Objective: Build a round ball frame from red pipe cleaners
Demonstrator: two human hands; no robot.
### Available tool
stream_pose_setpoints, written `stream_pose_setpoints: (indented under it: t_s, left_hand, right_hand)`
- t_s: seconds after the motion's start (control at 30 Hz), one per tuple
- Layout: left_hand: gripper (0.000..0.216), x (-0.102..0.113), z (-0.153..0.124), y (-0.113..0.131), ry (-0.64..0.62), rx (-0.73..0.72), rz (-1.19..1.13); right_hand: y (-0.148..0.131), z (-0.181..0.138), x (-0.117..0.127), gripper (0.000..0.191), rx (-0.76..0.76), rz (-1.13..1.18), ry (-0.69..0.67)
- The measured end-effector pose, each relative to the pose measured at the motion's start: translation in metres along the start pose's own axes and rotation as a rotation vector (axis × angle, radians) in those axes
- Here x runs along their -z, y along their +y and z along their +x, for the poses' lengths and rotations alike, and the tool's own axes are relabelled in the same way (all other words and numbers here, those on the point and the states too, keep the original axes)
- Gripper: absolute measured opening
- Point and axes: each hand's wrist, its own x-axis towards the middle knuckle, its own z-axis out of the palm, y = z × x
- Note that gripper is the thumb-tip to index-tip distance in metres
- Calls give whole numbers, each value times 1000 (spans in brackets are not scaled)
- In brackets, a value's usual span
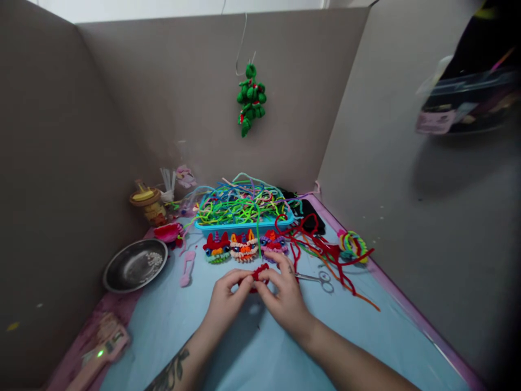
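Note:
Between my two hands is a small piece of red pipe cleaner work [260, 270], mostly covered by the fingers. My left hand [233, 290] pinches it from the left with thumb and forefinger. From the other side, the thumb and forefinger of my right hand [283, 290] grip it too. Just beyond stand three colourful pipe cleaner figures with eyes and horns: a red and green one [217, 248], an orange and cream one [244, 247] and a purple one [273, 243]. Scissors [315, 278] lie right of my right hand, partly behind it.
A blue basket [244, 227] heaped with pipe cleaners stands at the back. Loose red pipe cleaners [325, 247] sprawl to the right. At left are a metal bowl [122, 266], a pink clip-like piece [187, 269] and a glue gun [108, 347]. A green ornament [251, 98] hangs above.

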Motion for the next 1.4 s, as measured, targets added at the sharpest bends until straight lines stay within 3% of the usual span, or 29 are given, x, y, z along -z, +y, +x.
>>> stream_pose_setpoints:
  t_s: [0.13, 0.43, 0.6, 0.7, 0.8, 1.0, 1.2, 1.4]
  left_hand:
    - [20, -1, 0, -3, 42, 50, -78]
    - [15, 0, 0, -2, 46, -17, -2]
    - [15, 2, 0, 1, 112, -23, -5]
    - [14, 1, -1, 1, 86, -48, 23]
    - [15, -1, -2, 3, 28, -56, -2]
    - [16, -5, -3, 4, 1, -1, -111]
    - [15, -2, 0, 1, 53, 6, -16]
    - [17, 0, 1, -3, 17, -41, 53]
  right_hand:
    - [1, 0, 0, 11, 24, 16, -17]
    - [4, -1, 2, 12, 95, -9, -12]
    - [10, -1, 1, 13, -104, 150, 90]
    - [13, 2, -1, 9, -272, 241, 59]
    - [13, 4, -2, 8, -337, 323, 41]
    - [9, 0, -4, 8, -190, 251, -39]
    - [6, -2, -3, 11, -109, 240, -55]
    - [6, -3, -2, 14, -28, 217, -33]
